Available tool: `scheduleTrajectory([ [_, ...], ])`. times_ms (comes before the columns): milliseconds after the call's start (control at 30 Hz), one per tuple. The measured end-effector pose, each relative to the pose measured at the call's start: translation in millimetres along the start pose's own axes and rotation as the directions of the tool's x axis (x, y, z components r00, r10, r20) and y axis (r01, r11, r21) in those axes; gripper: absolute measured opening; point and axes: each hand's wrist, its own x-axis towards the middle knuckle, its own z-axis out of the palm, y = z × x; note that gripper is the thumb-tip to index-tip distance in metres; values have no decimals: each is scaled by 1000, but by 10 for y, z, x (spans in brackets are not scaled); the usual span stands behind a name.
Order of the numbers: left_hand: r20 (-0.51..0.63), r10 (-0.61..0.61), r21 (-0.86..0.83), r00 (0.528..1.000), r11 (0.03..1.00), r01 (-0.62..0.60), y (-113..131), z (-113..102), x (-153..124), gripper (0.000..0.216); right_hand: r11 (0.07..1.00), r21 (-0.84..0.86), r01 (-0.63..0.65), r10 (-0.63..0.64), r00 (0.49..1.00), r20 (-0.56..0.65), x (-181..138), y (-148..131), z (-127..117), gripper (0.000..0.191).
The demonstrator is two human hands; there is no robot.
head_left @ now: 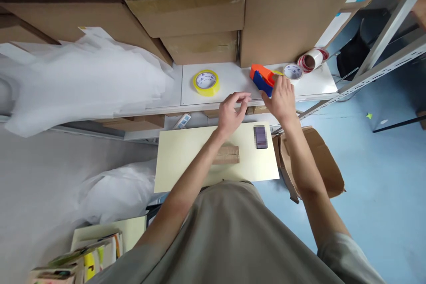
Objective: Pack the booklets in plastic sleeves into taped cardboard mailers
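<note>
An orange and blue tape dispenser [261, 80] stands on the white shelf [229, 80]. My right hand [282, 100] reaches to it, with the thumb at the dispenser's near side and the bent fingers at its right end. Some of the dispenser is hidden behind those fingers. My left hand [232, 114] is held in the air just before the shelf edge, its fingers loosely bent, the thumb apart, and nothing in it. A roll of yellow tape [206, 83] lies on the shelf beyond my left hand, to its left.
Cardboard boxes [203, 13] line the back of the shelf. White tape [293, 71] and red-and-white rolls [310, 60] sit at right; white wrapping sheets [86, 80] at left. A pale table [179, 155] bears a folded brown cardboard piece [228, 155]. An open carton [316, 159] stands right.
</note>
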Motion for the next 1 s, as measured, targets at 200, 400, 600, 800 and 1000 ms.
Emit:
scheduleTrajectory([
  [200,-29,-67,-81,997,995,64,137,130,-9,31,994,-94,-59,70,990,124,306,30,385,41],
  [400,-61,-299,-216,952,935,280,84,63,-780,30,975,200,-94,80,994,77,-378,-38,197,41],
  [600,-87,-448,-263,890,872,413,276,-111,-1520,27,384,838,-387,62,917,394,-1458,-551,171,52],
  [800,-115,-515,-191,850,851,490,326,-506,-2026,21,153,763,-628,-40,768,639,-1950,-950,462,54],
  [1000,-17,-525,-88,851,848,522,143,-824,-2393,27,188,640,-745,-42,644,763,-2143,-1303,700,60],
])
